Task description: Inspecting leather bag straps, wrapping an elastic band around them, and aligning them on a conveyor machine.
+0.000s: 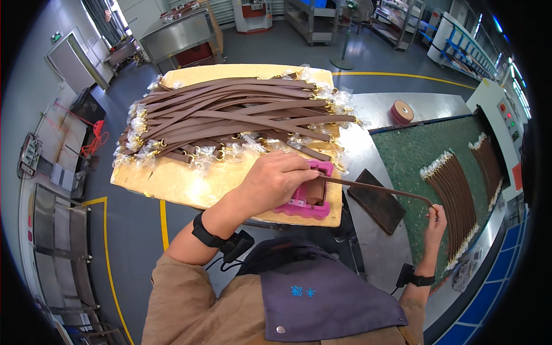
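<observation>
My left hand (279,179) pinches one end of a brown strap (379,190) over a pink plastic holder (302,211) with a brown block or roll inside. My right hand (435,225) grips the strap's other part out to the right, where it bends down. A large pile of brown straps (230,115) with gold hooks and clear plastic wrapping lies on the pale yellow board (144,178) beyond my left hand. A dark rectangular slab (376,201) rests on the metal surface below the strap.
To the right, a green conveyor (402,155) carries two rows of straps (448,204), beside a control panel (500,109). A tape roll (402,112) sits on the steel ledge. Metal carts (178,37), a fan stand (344,60) and a wall-side rack (57,241) surround the workspace.
</observation>
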### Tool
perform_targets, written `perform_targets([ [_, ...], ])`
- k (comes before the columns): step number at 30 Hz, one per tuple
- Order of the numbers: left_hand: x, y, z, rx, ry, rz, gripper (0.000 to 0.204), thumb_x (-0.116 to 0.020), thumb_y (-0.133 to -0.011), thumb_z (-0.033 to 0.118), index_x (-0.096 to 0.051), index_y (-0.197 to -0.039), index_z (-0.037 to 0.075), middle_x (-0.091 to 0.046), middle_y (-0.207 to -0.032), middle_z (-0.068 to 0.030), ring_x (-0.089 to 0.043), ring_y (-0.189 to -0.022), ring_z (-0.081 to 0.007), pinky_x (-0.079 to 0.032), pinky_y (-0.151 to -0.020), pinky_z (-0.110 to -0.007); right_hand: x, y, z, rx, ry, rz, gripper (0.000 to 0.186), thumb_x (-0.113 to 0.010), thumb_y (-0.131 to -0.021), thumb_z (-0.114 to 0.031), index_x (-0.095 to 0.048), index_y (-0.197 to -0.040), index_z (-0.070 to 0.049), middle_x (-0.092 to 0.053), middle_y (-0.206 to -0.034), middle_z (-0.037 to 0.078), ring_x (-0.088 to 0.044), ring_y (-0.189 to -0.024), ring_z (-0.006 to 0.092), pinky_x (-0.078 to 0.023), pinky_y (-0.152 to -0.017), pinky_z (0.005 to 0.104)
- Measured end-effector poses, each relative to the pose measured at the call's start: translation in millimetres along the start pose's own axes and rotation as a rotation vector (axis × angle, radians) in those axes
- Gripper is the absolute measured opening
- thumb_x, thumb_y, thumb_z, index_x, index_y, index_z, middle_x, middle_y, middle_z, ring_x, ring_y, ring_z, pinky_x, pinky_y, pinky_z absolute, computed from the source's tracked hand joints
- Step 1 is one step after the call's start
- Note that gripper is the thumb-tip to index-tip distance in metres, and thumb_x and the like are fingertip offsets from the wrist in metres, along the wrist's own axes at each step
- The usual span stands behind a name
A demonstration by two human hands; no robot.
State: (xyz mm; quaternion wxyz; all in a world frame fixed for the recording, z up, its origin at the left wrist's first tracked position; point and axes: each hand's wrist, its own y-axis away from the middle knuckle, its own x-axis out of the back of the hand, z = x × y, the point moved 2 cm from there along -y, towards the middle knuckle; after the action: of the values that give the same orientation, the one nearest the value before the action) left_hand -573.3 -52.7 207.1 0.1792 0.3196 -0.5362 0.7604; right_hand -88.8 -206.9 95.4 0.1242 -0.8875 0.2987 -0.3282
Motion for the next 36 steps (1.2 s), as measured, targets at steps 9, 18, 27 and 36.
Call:
perform_targets([
  [9,6,-2,1,-0.018,-0.03,-0.012,0.026,-0.07,-0.072,-0.002,-0.072,-0.096,0.006,-0.068,-0.09,-0.007,-0.066,-0.08,-0.0256,-0.052,-0.072,-0.037,19,0,19,-0.019,0.019,0.056,0.011,-0.056,-0.099,-0.01,-0.06,-0.1,0.001,-0.052,-0.083,0.0,-0.049,-0.074,0.008,-0.043,-0.067,0.0244],
  [18,12,-9,6,-0.053,-0.087,-0.052,0.022,-0.07,-0.073,-0.002,-0.072,-0.094,0.005,-0.068,-0.086,-0.0058,-0.064,-0.078,-0.0226,-0.05,-0.075,-0.036,20,-1,25,-0.07,0.039,0.081,0.013,-0.057,-0.1,-0.012,-0.06,-0.1,0.0,-0.053,-0.085,0.0,-0.049,-0.073,0.0076,-0.042,-0.067,0.024],
  [27,13,-12,7,-0.056,-0.119,-0.087,0.021,-0.071,-0.073,-0.001,-0.072,-0.093,0.005,-0.068,-0.085,-0.005,-0.064,-0.079,-0.0217,-0.049,-0.077,-0.036,20,3,35,-0.09,0.035,0.108,0.013,-0.057,-0.1,-0.013,-0.061,-0.099,-0.001,-0.053,-0.084,-0.001,-0.048,-0.073,0.0067,-0.042,-0.066,0.0236],
  [36,14,-10,4,-0.036,-0.039,-0.129,0.034,-0.069,-0.071,-0.004,-0.071,-0.103,0.007,-0.067,-0.093,-0.0072,-0.062,-0.079,-0.026,-0.049,-0.074,-0.037,25,8,62,-0.096,0.02,0.127,0.014,-0.057,-0.101,-0.014,-0.062,-0.099,-0.001,-0.054,-0.083,-0.002,-0.048,-0.072,0.0056,-0.044,-0.064,0.0235],
])
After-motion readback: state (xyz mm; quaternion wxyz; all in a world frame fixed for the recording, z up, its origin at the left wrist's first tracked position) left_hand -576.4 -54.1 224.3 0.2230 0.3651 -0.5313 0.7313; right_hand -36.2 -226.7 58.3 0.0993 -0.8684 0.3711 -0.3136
